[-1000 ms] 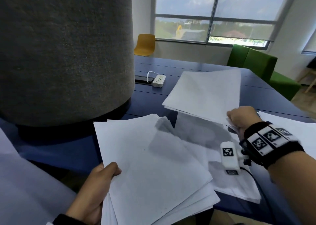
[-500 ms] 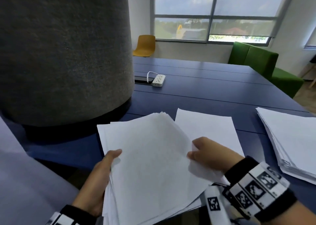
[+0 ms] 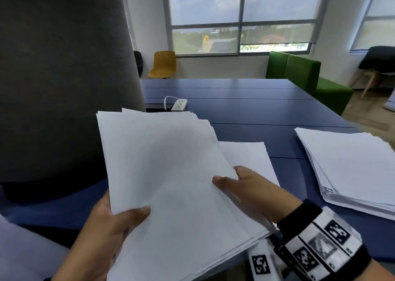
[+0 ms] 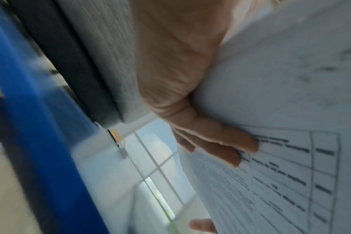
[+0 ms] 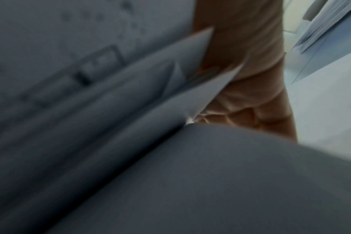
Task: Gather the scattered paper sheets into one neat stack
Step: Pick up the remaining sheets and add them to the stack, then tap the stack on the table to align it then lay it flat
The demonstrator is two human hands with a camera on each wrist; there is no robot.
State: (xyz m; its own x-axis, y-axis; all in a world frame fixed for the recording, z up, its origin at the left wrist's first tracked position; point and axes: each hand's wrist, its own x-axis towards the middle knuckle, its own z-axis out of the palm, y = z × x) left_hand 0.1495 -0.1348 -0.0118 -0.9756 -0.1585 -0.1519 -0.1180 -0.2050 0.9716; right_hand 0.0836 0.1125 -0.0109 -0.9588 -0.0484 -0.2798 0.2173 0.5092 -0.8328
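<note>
I hold a loose bundle of white paper sheets (image 3: 171, 184) raised above the blue table (image 3: 256, 109). My left hand (image 3: 111, 227) grips its lower left edge, thumb on top; in the left wrist view the fingers (image 4: 220, 142) lie under the printed underside (image 4: 291, 174). My right hand (image 3: 241, 186) holds the bundle's right edge, thumb on top, and the right wrist view shows sheet edges (image 5: 200, 71) fanned against the palm. One single sheet (image 3: 248, 159) lies flat on the table beneath the right hand. A thicker paper stack (image 3: 352, 167) rests at the right.
A large grey felt cylinder (image 3: 59, 77) stands at the left, close to the bundle. A white power strip (image 3: 179, 105) lies mid-table. A green sofa (image 3: 303, 75) and a yellow chair (image 3: 163, 64) stand beyond the table, under the window.
My right hand laid the lifted sheet onto the bundle, then took hold of the bundle's right edge. Both hands have raised and tilted the bundle up off the table.
</note>
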